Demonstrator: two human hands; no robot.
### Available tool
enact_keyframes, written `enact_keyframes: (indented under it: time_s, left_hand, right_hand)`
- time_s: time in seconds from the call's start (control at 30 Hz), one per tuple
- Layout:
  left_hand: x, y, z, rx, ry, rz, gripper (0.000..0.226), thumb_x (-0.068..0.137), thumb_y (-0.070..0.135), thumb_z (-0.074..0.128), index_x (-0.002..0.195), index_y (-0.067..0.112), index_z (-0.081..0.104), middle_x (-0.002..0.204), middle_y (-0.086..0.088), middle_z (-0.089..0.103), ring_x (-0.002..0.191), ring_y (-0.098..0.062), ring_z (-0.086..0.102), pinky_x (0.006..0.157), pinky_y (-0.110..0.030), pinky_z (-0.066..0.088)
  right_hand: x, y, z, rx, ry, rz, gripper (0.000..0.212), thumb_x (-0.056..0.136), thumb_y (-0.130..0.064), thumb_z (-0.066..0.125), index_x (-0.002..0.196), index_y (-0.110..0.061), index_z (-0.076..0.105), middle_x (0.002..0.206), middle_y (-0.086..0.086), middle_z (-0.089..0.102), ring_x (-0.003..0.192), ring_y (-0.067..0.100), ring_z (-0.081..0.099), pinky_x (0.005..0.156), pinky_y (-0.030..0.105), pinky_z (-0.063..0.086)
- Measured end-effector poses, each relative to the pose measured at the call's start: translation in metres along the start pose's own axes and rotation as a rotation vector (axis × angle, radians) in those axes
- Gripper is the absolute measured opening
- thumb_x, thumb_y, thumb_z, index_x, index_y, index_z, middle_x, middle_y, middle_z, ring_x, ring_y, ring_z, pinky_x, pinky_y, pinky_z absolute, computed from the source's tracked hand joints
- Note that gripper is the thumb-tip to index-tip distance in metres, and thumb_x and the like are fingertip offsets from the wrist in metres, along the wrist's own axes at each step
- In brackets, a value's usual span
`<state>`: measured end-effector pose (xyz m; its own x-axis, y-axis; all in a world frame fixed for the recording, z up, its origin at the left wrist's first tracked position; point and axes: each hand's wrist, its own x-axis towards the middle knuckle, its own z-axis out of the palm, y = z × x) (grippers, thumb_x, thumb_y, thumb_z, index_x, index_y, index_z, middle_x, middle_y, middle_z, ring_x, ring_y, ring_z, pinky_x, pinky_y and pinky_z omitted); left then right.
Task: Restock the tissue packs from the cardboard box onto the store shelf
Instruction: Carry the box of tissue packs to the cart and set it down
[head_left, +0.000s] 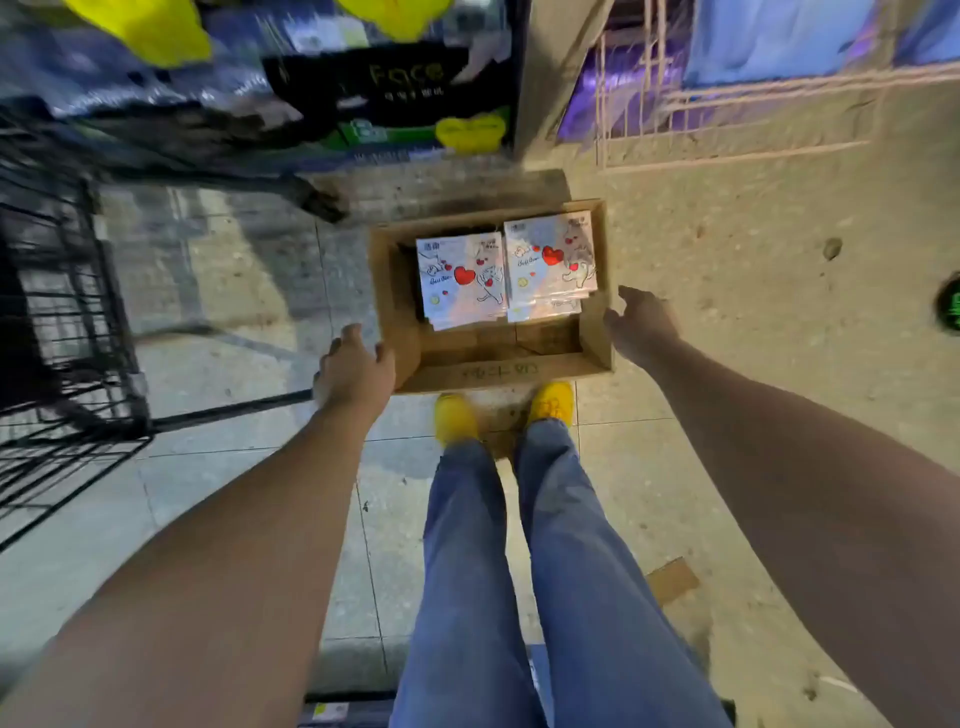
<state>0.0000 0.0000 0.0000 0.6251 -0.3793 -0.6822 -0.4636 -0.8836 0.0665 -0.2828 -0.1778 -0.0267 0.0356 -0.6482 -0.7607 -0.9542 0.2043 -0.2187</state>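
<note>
Fingers (348, 332) of the left hand (354, 371) are curling loosely just beside the left wall of the cardboard box (498, 371); whether they are grasping it cannot be told. The right hand (641, 325) is reaching, fingers released, at the right wall. Tissue packs (462, 280) are lying in two stacks against the box's far edge, the box sitting on the floor (727, 312).

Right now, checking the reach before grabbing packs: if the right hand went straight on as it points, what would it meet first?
Probably the right wall of the cardboard box, which the right hand is nearly at; the tissue packs lie just beyond. Depth unclear.
</note>
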Motion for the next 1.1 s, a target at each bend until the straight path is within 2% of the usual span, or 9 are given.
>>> enact_keyframes:
  time_s: [0.2, 0.47, 0.53, 0.6, 0.7, 0.8, 0.9, 1.0, 1.1]
  left_hand:
    - [0.082, -0.029, 0.077, 0.001, -0.02, -0.079, 0.055, 0.105, 0.036, 0.047, 0.156, 0.019, 0.035, 0.155, -0.015, 0.048, 0.134, -0.043, 0.051, 0.105, -0.054, 0.046]
    - [0.181, -0.037, 0.136, -0.08, -0.023, -0.13, 0.078, 0.104, 0.031, 0.055, 0.166, 0.019, 0.008, 0.153, -0.029, 0.046, 0.131, -0.051, 0.052, 0.101, -0.054, 0.046]
    - [0.197, -0.038, 0.143, -0.103, -0.013, -0.128, 0.074, 0.105, 0.031, 0.054, 0.165, 0.019, 0.014, 0.153, -0.026, 0.047, 0.132, -0.05, 0.052, 0.104, -0.054, 0.045]
    - [0.206, -0.037, 0.149, -0.135, -0.002, -0.084, 0.06, 0.104, 0.027, 0.056, 0.158, 0.015, 0.033, 0.147, -0.023, 0.055, 0.128, -0.048, 0.055, 0.103, -0.053, 0.046]
    - [0.213, -0.039, 0.154, -0.153, 0.037, -0.048, 0.044, 0.103, 0.021, 0.058, 0.145, 0.011, 0.051, 0.135, -0.023, 0.064, 0.119, -0.046, 0.06, 0.098, -0.048, 0.049]
    - [0.214, -0.042, 0.152, -0.175, 0.036, -0.054, 0.051, 0.105, 0.021, 0.055, 0.153, 0.011, 0.045, 0.143, -0.021, 0.061, 0.126, -0.042, 0.058, 0.103, -0.044, 0.047]
    - [0.203, -0.044, 0.14, -0.187, 0.035, -0.045, 0.055, 0.106, 0.023, 0.053, 0.159, 0.015, 0.039, 0.148, -0.017, 0.057, 0.131, -0.039, 0.056, 0.106, -0.041, 0.045]
    - [0.17, -0.049, 0.114, -0.158, 0.067, 0.005, 0.051, 0.105, 0.025, 0.051, 0.156, 0.023, 0.045, 0.132, -0.015, 0.069, 0.116, -0.038, 0.064, 0.091, -0.039, 0.052]
    - [0.125, -0.056, 0.08, -0.139, 0.073, 0.008, 0.048, 0.103, 0.028, 0.051, 0.151, 0.03, 0.051, 0.134, -0.011, 0.068, 0.114, -0.038, 0.065, 0.089, -0.043, 0.055]
  right_hand:
    - [0.082, 0.033, 0.062, 0.027, 0.033, 0.086, 0.053, 0.103, -0.032, 0.05, 0.154, -0.018, 0.044, 0.147, 0.021, 0.056, 0.124, 0.041, 0.059, 0.102, 0.047, 0.052]
    - [0.168, 0.067, 0.112, 0.219, 0.123, 0.073, 0.056, 0.107, -0.04, 0.043, 0.16, -0.025, 0.033, 0.148, 0.014, 0.057, 0.128, 0.038, 0.058, 0.095, 0.038, 0.049]
    - [0.179, 0.07, 0.118, 0.218, 0.14, 0.05, 0.06, 0.104, -0.039, 0.048, 0.161, -0.027, 0.03, 0.144, 0.014, 0.06, 0.124, 0.039, 0.06, 0.09, 0.036, 0.049]
    - [0.188, 0.073, 0.12, 0.2, 0.152, 0.046, 0.065, 0.1, -0.039, 0.052, 0.161, -0.032, 0.029, 0.14, 0.012, 0.063, 0.12, 0.038, 0.062, 0.089, 0.038, 0.051]
    - [0.199, 0.078, 0.125, 0.213, 0.176, 0.054, 0.059, 0.092, -0.038, 0.057, 0.15, -0.041, 0.046, 0.124, 0.005, 0.072, 0.108, 0.034, 0.067, 0.084, 0.042, 0.058]
    - [0.193, 0.075, 0.124, 0.284, 0.174, 0.052, 0.035, 0.087, -0.032, 0.059, 0.122, -0.036, 0.065, 0.099, 0.0, 0.074, 0.088, 0.029, 0.068, 0.063, 0.034, 0.052]
    - [0.178, 0.077, 0.117, 0.326, 0.165, 0.066, 0.029, 0.086, -0.029, 0.062, 0.114, -0.032, 0.068, 0.09, 0.0, 0.071, 0.083, 0.029, 0.067, 0.059, 0.03, 0.045]
    - [0.137, 0.081, 0.099, 0.338, 0.17, 0.073, 0.025, 0.086, -0.028, 0.063, 0.111, -0.026, 0.066, 0.088, 0.002, 0.071, 0.083, 0.03, 0.067, 0.06, 0.034, 0.047]
    - [0.078, 0.079, 0.074, 0.345, 0.147, 0.115, 0.014, 0.091, -0.024, 0.06, 0.104, -0.021, 0.061, 0.081, 0.0, 0.065, 0.078, 0.027, 0.063, 0.055, 0.029, 0.042]
